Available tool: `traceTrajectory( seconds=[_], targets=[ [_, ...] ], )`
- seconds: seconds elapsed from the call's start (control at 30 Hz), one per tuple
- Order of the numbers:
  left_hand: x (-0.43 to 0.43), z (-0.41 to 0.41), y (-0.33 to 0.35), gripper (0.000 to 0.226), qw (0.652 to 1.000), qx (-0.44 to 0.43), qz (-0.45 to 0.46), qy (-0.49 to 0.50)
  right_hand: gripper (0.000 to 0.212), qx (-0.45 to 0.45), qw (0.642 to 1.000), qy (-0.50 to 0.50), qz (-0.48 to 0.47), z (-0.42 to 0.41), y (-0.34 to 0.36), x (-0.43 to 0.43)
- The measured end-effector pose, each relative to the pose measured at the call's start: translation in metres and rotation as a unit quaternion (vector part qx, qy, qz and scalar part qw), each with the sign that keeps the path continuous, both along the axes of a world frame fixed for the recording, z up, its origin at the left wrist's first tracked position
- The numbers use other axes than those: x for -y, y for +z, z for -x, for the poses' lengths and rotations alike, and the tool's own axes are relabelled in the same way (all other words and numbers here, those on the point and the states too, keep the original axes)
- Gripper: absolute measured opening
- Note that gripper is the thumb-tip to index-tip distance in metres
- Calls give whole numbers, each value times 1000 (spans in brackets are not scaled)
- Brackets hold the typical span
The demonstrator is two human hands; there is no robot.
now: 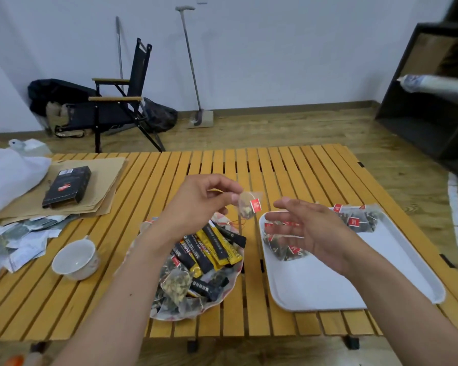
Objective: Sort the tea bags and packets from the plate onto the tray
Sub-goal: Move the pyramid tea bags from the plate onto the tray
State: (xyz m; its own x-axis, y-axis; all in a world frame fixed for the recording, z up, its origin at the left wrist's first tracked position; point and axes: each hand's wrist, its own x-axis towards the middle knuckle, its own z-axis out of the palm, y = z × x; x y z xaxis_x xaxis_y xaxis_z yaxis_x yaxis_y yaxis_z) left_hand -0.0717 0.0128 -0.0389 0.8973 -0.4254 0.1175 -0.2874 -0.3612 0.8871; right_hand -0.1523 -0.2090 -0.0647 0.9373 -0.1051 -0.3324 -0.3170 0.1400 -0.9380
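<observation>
My left hand (196, 204) pinches a pyramid tea bag (245, 203) with a red tag, held in the air between plate and tray. Below it the plate (232, 285) is heaped with black and yellow stick packets (217, 250) and more tea bags (176, 285). My right hand (312, 228) hovers over the left end of the white tray (354, 276), fingers straight and spread, holding nothing. On the tray lie several dark tea bags with red tags, one group (286, 249) partly hidden under my right hand, another group (354, 219) at the far edge.
A white cup (76, 260) stands left of the plate. A black box (68, 186) lies on brown envelopes at the far left, with torn wrappers (19, 239) and a white bag beside them. The slatted wooden table (288, 170) ends just beyond the tray.
</observation>
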Motion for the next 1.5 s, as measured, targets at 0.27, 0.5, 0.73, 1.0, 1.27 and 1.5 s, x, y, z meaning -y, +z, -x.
traceTrajectory(
  seconds=[0.27, 0.5, 0.73, 1.0, 1.27, 1.5],
  targets=[
    [44, 18, -17, 13, 990, -92, 53, -89, 56, 1, 993, 119, 11, 16, 6, 37],
    [72, 24, -29, 16, 988, -103, 91, -73, 27, 51, 988, 83, 117, 22, 11, 59],
    [88, 31, -52, 20, 999, -21, -27, -19, 8, -7, 974, -70, 216, 17, -5, 99],
    [95, 60, -72, 40, 878, 195, -392, -193, 14, -93, 922, -92, 366, -2, -35, 94],
    [96, 65, -83, 52, 836, 246, -458, -177, 31, -132, 901, -24, 412, 0, -34, 93],
    [101, 68, -94, 42, 835, 245, -462, -172, 26, -124, 857, 38, 499, -6, -50, 74]
  ],
)
